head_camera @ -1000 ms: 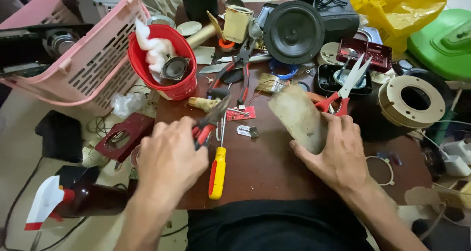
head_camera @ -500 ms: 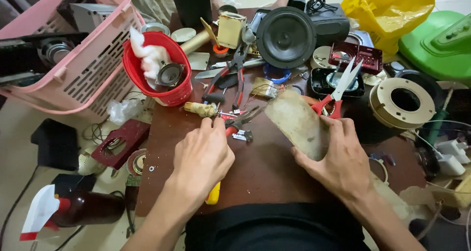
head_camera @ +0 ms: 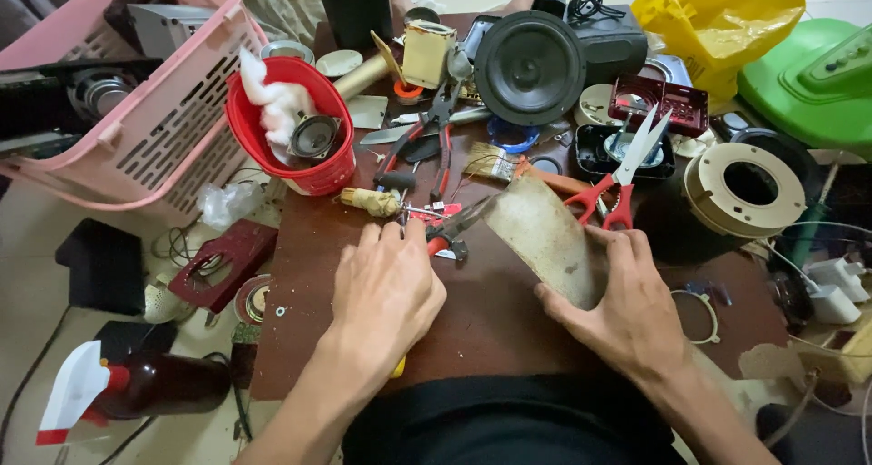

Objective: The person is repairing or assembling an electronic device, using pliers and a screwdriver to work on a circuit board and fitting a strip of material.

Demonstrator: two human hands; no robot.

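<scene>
My right hand [head_camera: 627, 315] grips the worn beige pad [head_camera: 545, 238] propped on the brown table [head_camera: 490, 320], fingers wrapped round its lower edge, while my left hand [head_camera: 386, 292], fingers bunched, reaches the red-handled pliers [head_camera: 450, 233] just beside it.

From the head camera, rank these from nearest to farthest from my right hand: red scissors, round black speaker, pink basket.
1. Red scissors, just above the right hand.
2. Round black speaker, farther up the table.
3. Pink basket, far left.
</scene>
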